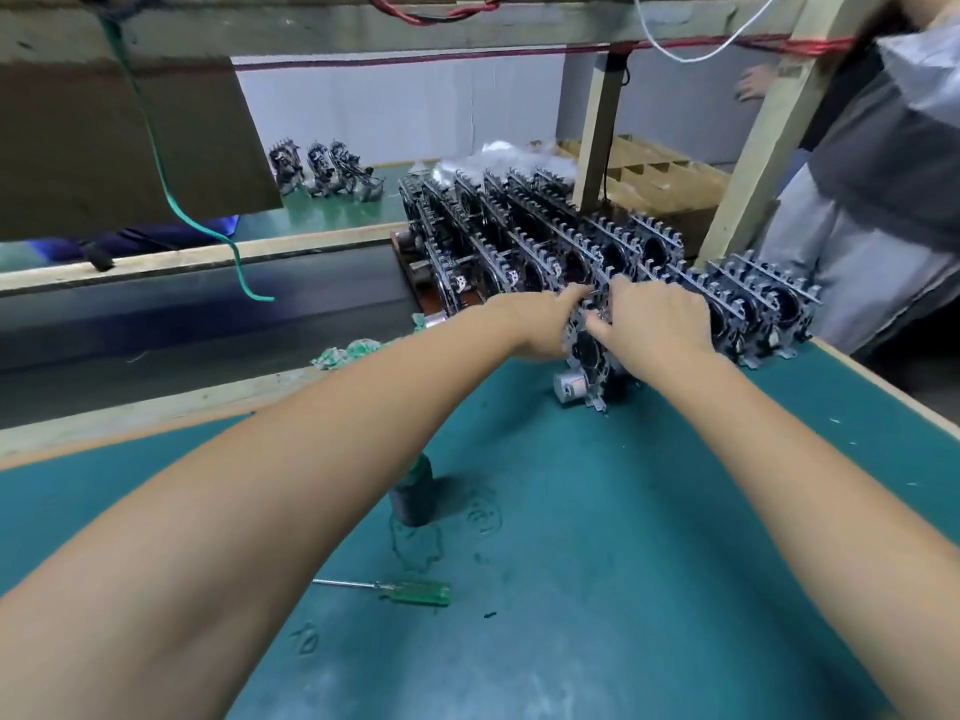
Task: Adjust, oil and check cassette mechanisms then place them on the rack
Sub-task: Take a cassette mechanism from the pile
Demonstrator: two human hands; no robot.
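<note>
A black and silver cassette mechanism (589, 363) stands upright on the green mat (597, 511), its small round motor at the lower left. My left hand (540, 322) grips its left edge and my right hand (657, 324) grips its top and right side. Right behind it stand several rows of similar mechanisms (519, 236), packed upright on a brown board.
A green-handled screwdriver (402, 590) lies on the mat near me, beside a small dark oil bottle (414, 493). A conveyor belt (208, 304) runs to the left. A person in grey (878, 200) stands at the right. A cardboard divider box (660, 179) sits behind the rows.
</note>
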